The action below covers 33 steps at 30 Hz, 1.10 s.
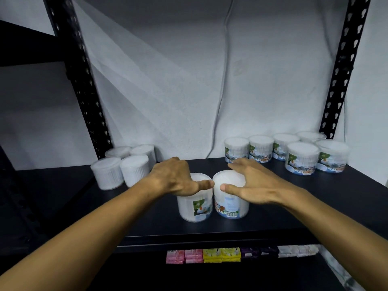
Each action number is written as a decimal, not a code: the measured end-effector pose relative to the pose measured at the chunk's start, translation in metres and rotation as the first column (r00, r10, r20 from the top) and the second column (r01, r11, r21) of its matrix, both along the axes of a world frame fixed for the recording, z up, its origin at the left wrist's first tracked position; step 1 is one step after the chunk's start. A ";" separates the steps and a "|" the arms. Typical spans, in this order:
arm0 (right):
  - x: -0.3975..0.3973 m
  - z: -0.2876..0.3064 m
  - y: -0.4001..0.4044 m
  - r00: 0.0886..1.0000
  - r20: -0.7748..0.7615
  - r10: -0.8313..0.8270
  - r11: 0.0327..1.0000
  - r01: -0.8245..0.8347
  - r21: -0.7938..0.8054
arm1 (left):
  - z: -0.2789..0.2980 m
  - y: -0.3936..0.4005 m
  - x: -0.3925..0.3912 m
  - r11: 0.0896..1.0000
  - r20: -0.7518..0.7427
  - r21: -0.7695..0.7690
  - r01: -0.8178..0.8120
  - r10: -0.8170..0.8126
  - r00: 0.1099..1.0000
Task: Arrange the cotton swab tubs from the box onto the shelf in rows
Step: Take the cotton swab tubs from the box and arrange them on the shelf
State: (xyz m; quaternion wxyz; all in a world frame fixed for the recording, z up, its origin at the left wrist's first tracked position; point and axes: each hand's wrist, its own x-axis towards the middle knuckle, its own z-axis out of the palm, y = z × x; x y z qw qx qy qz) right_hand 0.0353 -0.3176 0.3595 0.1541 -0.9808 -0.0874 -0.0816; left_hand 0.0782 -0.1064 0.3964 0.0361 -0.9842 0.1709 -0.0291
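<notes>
So I'm partway through, by the look of it. On the dark flat shelf [273, 211] I already have two clusters standing: four round clear plastic tubs packed with white cotton swabs at the back left [123, 164], and six more labelled tubs at the back right [289, 152], set in two short rows against the wall.

Two further tubs stand upright near the front edge, touching each other. My left hand [174, 179] lies over the lid of the left front tub [195, 204], fingers curled down round its far side, thumb stretched across the top. My right hand [249, 183] hovers over the right front tub [230, 198] with fingers spread and fairly straight; I cannot tell whether it actually presses on the lid.

I judge these two need pushing back into line with a cluster. The box is out of view, so I can't say how many tubs remain.

Below, small coloured packets [231, 254] line the lower shelf.
</notes>
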 end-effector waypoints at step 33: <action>0.004 -0.010 0.007 1.000 0.007 -0.021 0.999 0.021 0.032 | -0.006 -0.001 0.005 0.999 -0.073 -0.053 0.013 -0.016 0.997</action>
